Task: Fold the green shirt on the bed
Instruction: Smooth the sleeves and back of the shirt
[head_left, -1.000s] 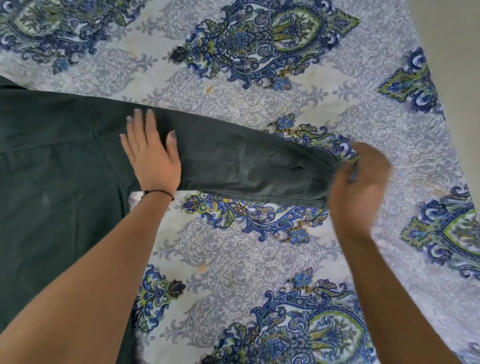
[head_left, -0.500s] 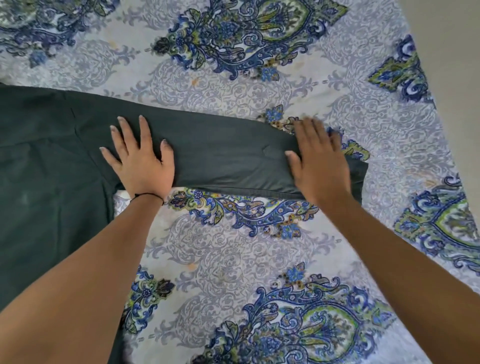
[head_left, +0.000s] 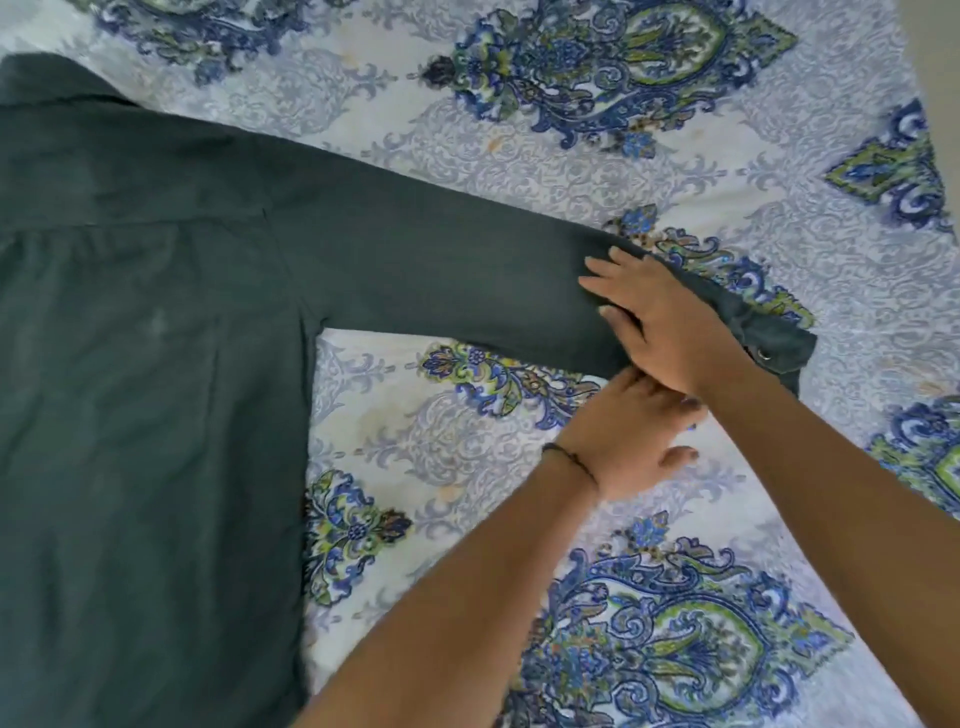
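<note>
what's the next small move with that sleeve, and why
Probably lift the sleeve near the cuff and fold it across onto the shirt body. The green shirt lies flat on the bedsheet with this sleeve stretched straight out. The right hand lies flat on the sleeve near the cuff, and the left hand is at its lower edge, fingers tucked under the right.

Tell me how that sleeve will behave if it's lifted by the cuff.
The sleeve lies flat and thin on the bed, so it would likely droop limply. The cuff looks doubled with a snap, probably a bit stiffer. The right hand presses it flat, so it probably slides little.
</note>
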